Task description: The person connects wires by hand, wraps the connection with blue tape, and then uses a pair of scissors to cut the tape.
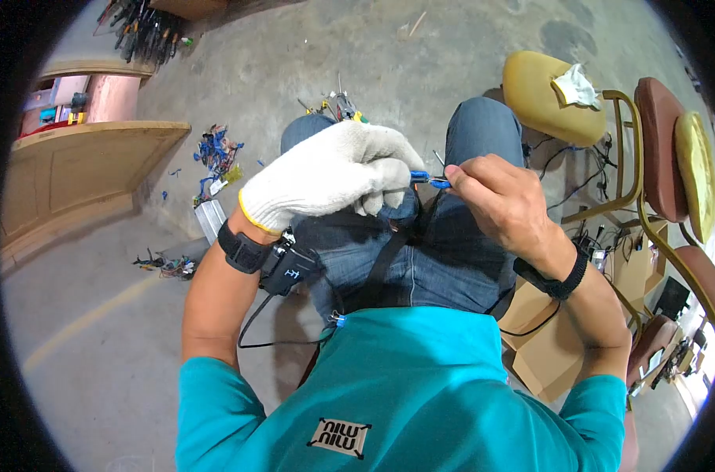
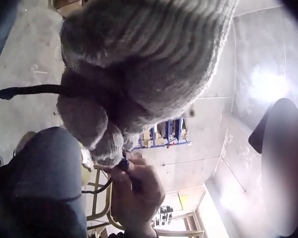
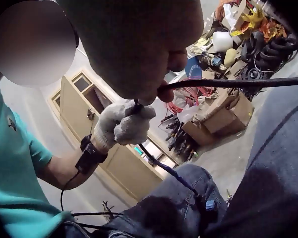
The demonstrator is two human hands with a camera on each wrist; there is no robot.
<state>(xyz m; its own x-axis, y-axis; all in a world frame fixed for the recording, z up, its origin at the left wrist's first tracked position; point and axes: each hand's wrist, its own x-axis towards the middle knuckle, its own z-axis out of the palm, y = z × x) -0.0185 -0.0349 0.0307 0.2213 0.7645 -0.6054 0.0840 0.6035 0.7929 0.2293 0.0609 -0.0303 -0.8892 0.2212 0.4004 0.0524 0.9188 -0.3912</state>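
The left hand (image 1: 338, 171), in a white knit glove, grips a blue-and-black cable piece (image 1: 420, 177) over the lap. At its other end the bare right hand (image 1: 503, 200) pinches a part with thumb and fingers, the two hands nearly meeting. In the left wrist view a black cable (image 2: 35, 90) comes out of the gloved hand (image 2: 139, 64), with the right hand (image 2: 136, 191) below. The right wrist view has a black cable (image 3: 238, 83) leaving the right hand (image 3: 139, 44); another cable (image 3: 169, 171) hangs from the glove (image 3: 124, 124) towards a small blue connector (image 3: 210, 205).
Tangled blue wires (image 1: 216, 149) and more scrap lie on the floor at the left, near a wooden cabinet (image 1: 90, 173). Yellow-seated chairs (image 1: 550, 102) stand on the right, one bearing a white glove (image 1: 578, 86). An open cardboard box (image 1: 546, 338) sits beside the right arm.
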